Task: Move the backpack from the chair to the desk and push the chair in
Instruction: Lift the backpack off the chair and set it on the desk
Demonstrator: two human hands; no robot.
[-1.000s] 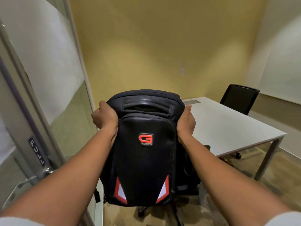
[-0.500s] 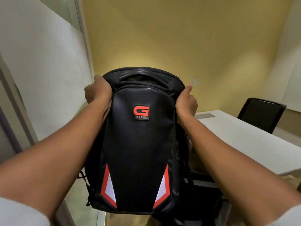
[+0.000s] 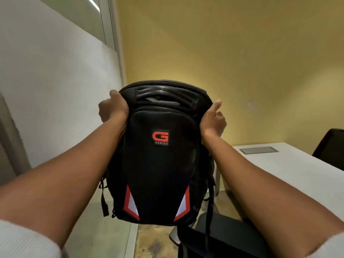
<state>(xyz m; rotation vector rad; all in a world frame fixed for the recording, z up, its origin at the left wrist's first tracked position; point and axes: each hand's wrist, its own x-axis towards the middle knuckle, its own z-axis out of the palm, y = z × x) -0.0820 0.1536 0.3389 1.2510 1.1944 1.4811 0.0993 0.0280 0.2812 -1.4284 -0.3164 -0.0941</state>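
Note:
A black backpack (image 3: 160,164) with a red G logo and red-white reflective corners hangs in the air in front of me, upright, its straps dangling. My left hand (image 3: 110,108) grips its upper left side and my right hand (image 3: 213,121) grips its upper right side. Below it, at the bottom of the view, is the black seat of the chair (image 3: 223,237); the bag's bottom is clear of it. The white desk (image 3: 297,170) stretches away on the right, lower than the bag's top.
A second black chair (image 3: 330,146) stands behind the desk at the far right. A grey cable hatch (image 3: 258,150) is set in the desk top. A frosted glass wall (image 3: 55,90) runs close along the left; a yellow wall (image 3: 223,53) is ahead.
Both hands have lifted the backpack up off the chair seat, which now shows beneath it. My view has tilted upward and turned left, so the desk sits farther right.

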